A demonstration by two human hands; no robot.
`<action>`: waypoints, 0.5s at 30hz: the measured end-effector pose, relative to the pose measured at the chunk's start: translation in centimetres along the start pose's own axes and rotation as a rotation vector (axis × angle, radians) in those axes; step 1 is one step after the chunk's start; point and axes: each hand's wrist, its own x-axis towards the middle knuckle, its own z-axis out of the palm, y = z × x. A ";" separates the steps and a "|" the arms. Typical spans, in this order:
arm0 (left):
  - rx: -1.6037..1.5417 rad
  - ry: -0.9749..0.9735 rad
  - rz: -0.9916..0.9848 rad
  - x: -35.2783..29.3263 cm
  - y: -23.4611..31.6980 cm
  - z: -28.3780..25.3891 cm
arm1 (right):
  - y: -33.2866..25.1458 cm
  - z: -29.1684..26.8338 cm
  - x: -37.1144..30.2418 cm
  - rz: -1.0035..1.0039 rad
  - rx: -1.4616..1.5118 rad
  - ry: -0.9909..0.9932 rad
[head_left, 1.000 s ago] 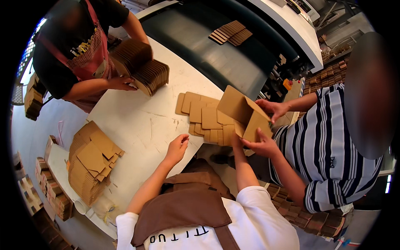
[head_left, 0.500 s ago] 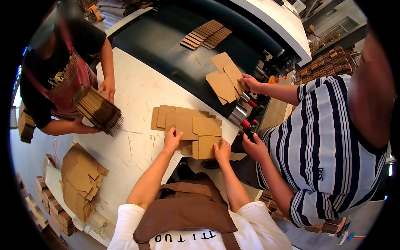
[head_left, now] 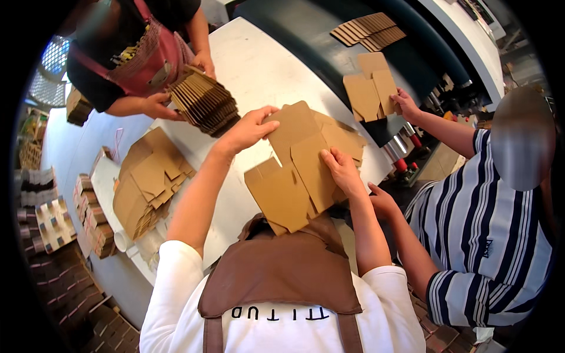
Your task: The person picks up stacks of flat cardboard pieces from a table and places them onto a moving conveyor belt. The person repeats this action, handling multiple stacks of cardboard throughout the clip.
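A flat, folded cardboard box blank (head_left: 288, 170) is tilted in front of my chest, raised off the white table. My left hand (head_left: 250, 129) pinches its upper left edge between thumb and fingers. At the right edge, my right hand (head_left: 344, 169) grips it with the thumb lying on top. Behind it, more flat brown blanks (head_left: 347, 138) lie overlapping on the table, partly hidden by the one I hold.
The white table (head_left: 259, 65) meets a dark conveyor belt (head_left: 294, 23) carrying a row of blanks (head_left: 371, 30). On my left lies a fanned pile of blanks (head_left: 150, 182). Across it, a co-worker holds a thick bundle (head_left: 203, 100); another in stripes holds a blank (head_left: 369, 88) by the rollers.
Both my hands have raised the blank from the table and brought it closer, turning it at an angle. My view has swung left. The co-worker's bundle is now nearer my left hand.
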 end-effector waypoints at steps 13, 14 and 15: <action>0.565 0.176 -0.151 -11.7 -2.3 2.9 | -1.1 7.1 -0.4 0.098 0.305 -0.073; 0.504 0.146 -0.256 -11.9 -1.8 3.0 | -0.7 7.6 -0.3 0.091 0.306 -0.071; 0.443 0.114 -0.359 -12.0 -1.6 3.1 | 0.0 8.1 -0.2 0.084 0.307 -0.068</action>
